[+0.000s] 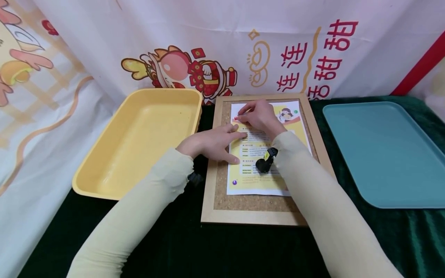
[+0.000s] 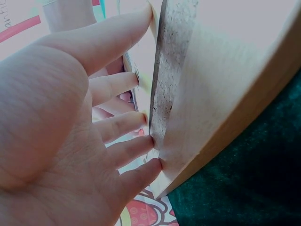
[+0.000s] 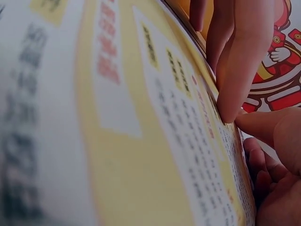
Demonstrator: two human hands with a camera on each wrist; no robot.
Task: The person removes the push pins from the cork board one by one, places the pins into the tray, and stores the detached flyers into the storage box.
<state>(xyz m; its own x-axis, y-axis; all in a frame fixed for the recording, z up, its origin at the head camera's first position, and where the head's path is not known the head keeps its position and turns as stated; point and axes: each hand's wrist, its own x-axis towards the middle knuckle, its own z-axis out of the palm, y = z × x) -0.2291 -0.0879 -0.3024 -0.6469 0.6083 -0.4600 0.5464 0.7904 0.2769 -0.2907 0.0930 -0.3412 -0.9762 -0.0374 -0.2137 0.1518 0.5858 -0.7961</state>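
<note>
A printed yellow-and-white sheet (image 1: 250, 188) lies on a wood-framed cork board (image 1: 257, 205). My right hand (image 1: 260, 116) is at the sheet's upper left corner, thumb and forefinger pinching at a small red push pin (image 1: 235, 118). In the right wrist view the thumb (image 3: 268, 125) and forefinger (image 3: 235, 89) meet at the paper, and the pin is hidden. My left hand (image 1: 217, 143) rests with spread fingers on the sheet's left edge. A green pin (image 1: 296, 111) is at the upper right corner, a purple pin (image 1: 234, 182) at the lower left. My right forearm covers the lower right corner.
To the left stands a yellow plastic tray (image 1: 139, 143) with raised walls. A flat blue-green tray (image 1: 393, 154) lies on the right. Dark green cloth (image 1: 222, 251) covers the table, and a printed white curtain (image 1: 222, 23) hangs behind.
</note>
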